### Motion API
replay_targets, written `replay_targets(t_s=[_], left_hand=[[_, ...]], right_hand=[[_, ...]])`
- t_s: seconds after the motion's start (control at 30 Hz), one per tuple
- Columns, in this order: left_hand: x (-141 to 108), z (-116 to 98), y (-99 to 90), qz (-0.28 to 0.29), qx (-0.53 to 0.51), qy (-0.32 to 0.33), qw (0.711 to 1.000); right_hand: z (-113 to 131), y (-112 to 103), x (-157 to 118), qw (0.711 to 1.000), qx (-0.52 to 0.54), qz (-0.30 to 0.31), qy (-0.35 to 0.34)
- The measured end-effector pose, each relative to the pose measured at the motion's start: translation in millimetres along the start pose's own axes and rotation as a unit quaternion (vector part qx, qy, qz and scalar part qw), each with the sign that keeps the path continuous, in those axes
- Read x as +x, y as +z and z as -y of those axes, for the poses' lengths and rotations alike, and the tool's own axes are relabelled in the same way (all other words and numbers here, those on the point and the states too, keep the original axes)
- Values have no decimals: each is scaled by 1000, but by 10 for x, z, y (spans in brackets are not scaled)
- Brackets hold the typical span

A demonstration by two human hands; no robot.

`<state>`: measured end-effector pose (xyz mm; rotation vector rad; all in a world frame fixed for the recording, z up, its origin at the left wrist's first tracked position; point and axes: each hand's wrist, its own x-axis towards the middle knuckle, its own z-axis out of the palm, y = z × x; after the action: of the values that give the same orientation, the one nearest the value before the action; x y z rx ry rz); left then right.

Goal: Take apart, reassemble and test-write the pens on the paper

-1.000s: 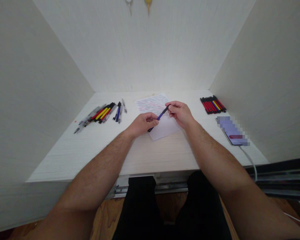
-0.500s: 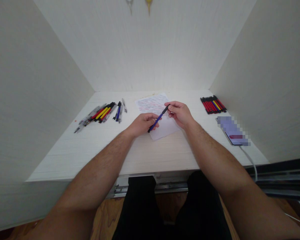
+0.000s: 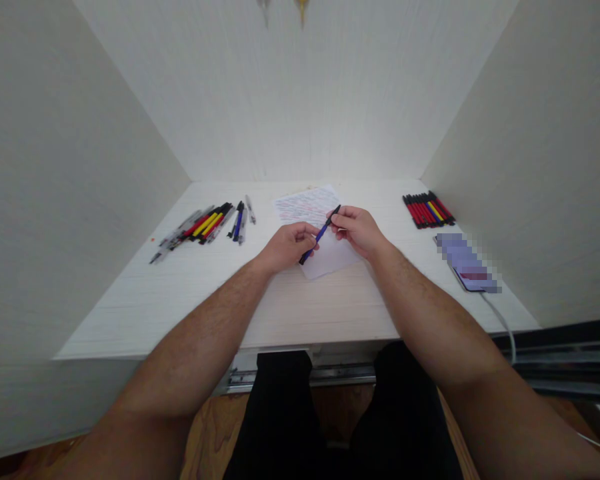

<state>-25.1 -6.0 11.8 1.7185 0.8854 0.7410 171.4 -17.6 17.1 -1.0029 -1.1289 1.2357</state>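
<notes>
A blue pen with black ends [image 3: 321, 233] is held slantwise between my two hands, over a paper sheet [image 3: 330, 259] whose upper part is covered in written lines. The fingers of my left hand [image 3: 291, 247] are closed round its lower blue part. With thumb and fingers, my right hand [image 3: 359, 228] pinches the black upper end. Its tip points up and away from me.
At the left lies a loose pile of red, yellow and clear pens [image 3: 207, 225], with a few blue and clear pens [image 3: 239, 221] beside it. A row of mostly red pens [image 3: 427, 210] sits at the right, above a phone [image 3: 463, 261] with a white cable [image 3: 503, 321].
The pen is still in both hands. My right hand's fingers have shifted slightly down along its black end, and more of the tip shows. The whole view has moved slightly.
</notes>
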Motion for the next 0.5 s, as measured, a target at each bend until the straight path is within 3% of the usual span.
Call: replay_targets(t_s=[0.13,0.33,0.5], left_hand=[[5,3,0,-16,-2,8,1000],[5,-2,2,-19,-4,5,1000],[11,25,-3,-19,9,9,1000]], right_hand=[[32,22,-23,1000,15,13,13],[-29,29,-9,999,-43,1,25],[6,9,12,1000,6,-20,5]])
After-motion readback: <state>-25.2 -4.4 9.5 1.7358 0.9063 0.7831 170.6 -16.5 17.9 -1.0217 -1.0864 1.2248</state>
